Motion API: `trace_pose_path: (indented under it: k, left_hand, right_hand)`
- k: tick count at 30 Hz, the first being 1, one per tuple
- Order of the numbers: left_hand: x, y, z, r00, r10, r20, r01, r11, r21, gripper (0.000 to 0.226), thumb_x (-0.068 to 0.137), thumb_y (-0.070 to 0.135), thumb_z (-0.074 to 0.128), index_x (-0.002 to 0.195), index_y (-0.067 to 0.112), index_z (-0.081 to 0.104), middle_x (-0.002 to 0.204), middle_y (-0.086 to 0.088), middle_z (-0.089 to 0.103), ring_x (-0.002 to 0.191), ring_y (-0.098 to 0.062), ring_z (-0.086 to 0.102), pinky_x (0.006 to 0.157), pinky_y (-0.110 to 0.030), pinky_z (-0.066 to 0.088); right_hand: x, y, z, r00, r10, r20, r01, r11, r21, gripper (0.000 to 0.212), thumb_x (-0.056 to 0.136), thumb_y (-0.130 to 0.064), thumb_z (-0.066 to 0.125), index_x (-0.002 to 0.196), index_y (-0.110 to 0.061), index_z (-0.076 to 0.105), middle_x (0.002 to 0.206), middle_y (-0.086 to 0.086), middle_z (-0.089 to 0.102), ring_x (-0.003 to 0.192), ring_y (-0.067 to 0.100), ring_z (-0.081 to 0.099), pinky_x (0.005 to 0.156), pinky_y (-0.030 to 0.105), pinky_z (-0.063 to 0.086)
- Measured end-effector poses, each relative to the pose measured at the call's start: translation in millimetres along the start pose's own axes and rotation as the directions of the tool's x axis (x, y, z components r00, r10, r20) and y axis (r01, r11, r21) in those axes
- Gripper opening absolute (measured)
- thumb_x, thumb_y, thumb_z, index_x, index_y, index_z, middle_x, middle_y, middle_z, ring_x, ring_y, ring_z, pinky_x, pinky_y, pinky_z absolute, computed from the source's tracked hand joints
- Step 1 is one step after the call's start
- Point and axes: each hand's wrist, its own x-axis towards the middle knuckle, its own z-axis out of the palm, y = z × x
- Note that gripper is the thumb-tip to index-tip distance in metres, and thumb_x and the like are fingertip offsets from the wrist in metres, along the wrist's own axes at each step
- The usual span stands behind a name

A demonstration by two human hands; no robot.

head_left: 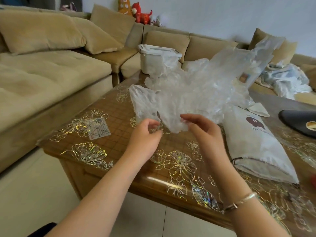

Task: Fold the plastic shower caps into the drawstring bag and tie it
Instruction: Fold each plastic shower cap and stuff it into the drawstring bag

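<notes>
**Shower caps meet the fold as bag waits at the right**

A person's left hand (147, 130) and right hand (199, 124), fingers curled, pinch the near edge of a crumpled clear plastic shower cap (153, 106) just above a wooden table (119, 151) with a gilt flower pattern. Each hand appears to hold a fold of the film between thumb and fingertips. The step seems to be the start of folding: it would go best if the hands draw the edge taut, press the air out and flatten the cap before doubling it over, since thin film slips and springs back. Behind the cap, farther from the hands, rises a loose heap of more shower caps (196, 86). The white drawstring bag (253, 146) lies flat just to the right of the right hand, its open mouth and dark cord turned toward the table's near edge, within easy reach. A white lidded container (157, 57) stands beyond the heap.
</notes>
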Motion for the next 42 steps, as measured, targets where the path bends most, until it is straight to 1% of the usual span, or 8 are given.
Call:
trace_pose_path:
  k: [5, 11, 15, 20, 24, 29, 36, 42]
  left_hand:
    - [-3, 4, 10, 0.999, 0.022, 0.023, -0.021, 0.998, -0.056, 0.037, 0.095, 0.022, 0.062, 0.13, 0.025, 0.053, 0.128, 0.013, 0.055, 0.092, 0.007, 0.05, 0.063, -0.008, 0.035]
    - [-13, 13, 21, 0.988, 0.089, 0.123, -0.065, 0.981, -0.182, 0.036, 0.092, 0.031, 0.064, 0.126, 0.028, 0.054, 0.118, 0.015, 0.057, 0.088, 0.01, 0.058, 0.061, 0.001, 0.042]
    - [-14, 13, 27, 0.987, -0.009, 0.162, 0.05, 0.967, -0.251, 0.05, 0.088, 0.049, 0.063, 0.132, 0.03, 0.05, 0.123, 0.012, 0.059, 0.112, -0.007, 0.058, 0.101, -0.034, 0.047]
    - [-17, 13, 36, 0.957, -0.114, 0.265, 0.206, 0.913, -0.351, 0.052, 0.071, 0.051, 0.076, 0.111, 0.019, 0.066, 0.111, 0.004, 0.07, 0.11, -0.015, 0.062, 0.111, -0.044, 0.038]
    - [-16, 11, 40, 0.98, -0.075, 0.184, 0.154, 0.869, -0.47, 0.007, 0.085, 0.02, 0.073, 0.088, 0.014, 0.071, 0.092, 0.0, 0.075, 0.098, -0.021, 0.068, 0.101, -0.043, 0.047]
    - [-13, 9, 42, 0.99, 0.093, -0.102, -0.12, 0.944, -0.306, 0.011, 0.092, 0.026, 0.066, 0.093, 0.015, 0.065, 0.058, 0.014, 0.058, 0.051, 0.003, 0.052, 0.051, -0.013, 0.041]
    - [-14, 1, 46, 0.897, 0.377, -0.232, -0.361, 0.926, 0.108, 0.032, 0.1, 0.037, 0.05, 0.079, 0.016, 0.061, 0.058, -0.006, 0.053, 0.048, -0.022, 0.048, 0.045, -0.037, 0.036]
    - [-17, 0, 47, 0.914, 0.361, -0.185, -0.317, 0.921, 0.227, 0.054, 0.104, 0.041, 0.036, 0.065, 0.007, 0.053, 0.058, -0.012, 0.057, 0.051, -0.029, 0.053, 0.043, -0.03, 0.036]
  right_hand:
    - [-1, 2, -30, 0.986, 0.162, -0.043, -0.129, 0.898, 0.421, 0.022, 0.082, -0.003, 0.058, 0.097, -0.013, 0.071, 0.089, 0.006, 0.066, 0.095, 0.032, 0.066, 0.077, 0.038, 0.046]
    - [-11, -5, -51, 0.969, 0.235, 0.076, -0.229, 0.736, 0.637, 0.035, 0.094, 0.005, 0.038, 0.122, 0.001, 0.06, 0.094, 0.009, 0.068, 0.081, 0.019, 0.067, 0.07, 0.029, 0.058]
    - [-16, -7, -59, 0.949, 0.266, 0.172, -0.305, 0.62, 0.723, 0.038, 0.091, -0.001, 0.044, 0.127, 0.0, 0.055, 0.088, 0.007, 0.07, 0.076, 0.017, 0.067, 0.067, 0.03, 0.059]
    - [-21, -6, -66, 0.929, 0.246, 0.276, -0.369, 0.585, 0.722, 0.04, 0.088, -0.009, 0.05, 0.127, -0.001, 0.055, 0.096, 0.011, 0.069, 0.083, 0.021, 0.067, 0.076, 0.034, 0.06]
    - [-23, -1, -72, 0.89, 0.312, 0.333, -0.456, 0.641, 0.617, 0.031, 0.091, -0.013, 0.059, 0.119, -0.003, 0.067, 0.118, 0.017, 0.065, 0.103, 0.03, 0.063, 0.098, 0.046, 0.05]
    - [-29, 1, -75, 0.789, 0.482, 0.381, -0.614, 0.649, 0.45, 0.04, 0.083, -0.009, 0.06, 0.121, 0.006, 0.06, 0.123, 0.024, 0.064, 0.109, 0.033, 0.063, 0.097, 0.043, 0.053]
    - [-29, 4, -77, 0.871, 0.491, -0.007, -0.407, 0.73, 0.549, 0.018, 0.098, -0.015, 0.054, 0.094, 0.001, 0.06, 0.079, 0.009, 0.069, 0.065, 0.016, 0.068, 0.056, 0.024, 0.058]
    - [-24, 15, -77, 0.865, 0.437, -0.248, -0.36, 0.883, 0.302, 0.024, 0.097, -0.03, 0.059, 0.096, -0.006, 0.059, 0.078, 0.011, 0.058, 0.077, 0.027, 0.057, 0.082, 0.043, 0.052]
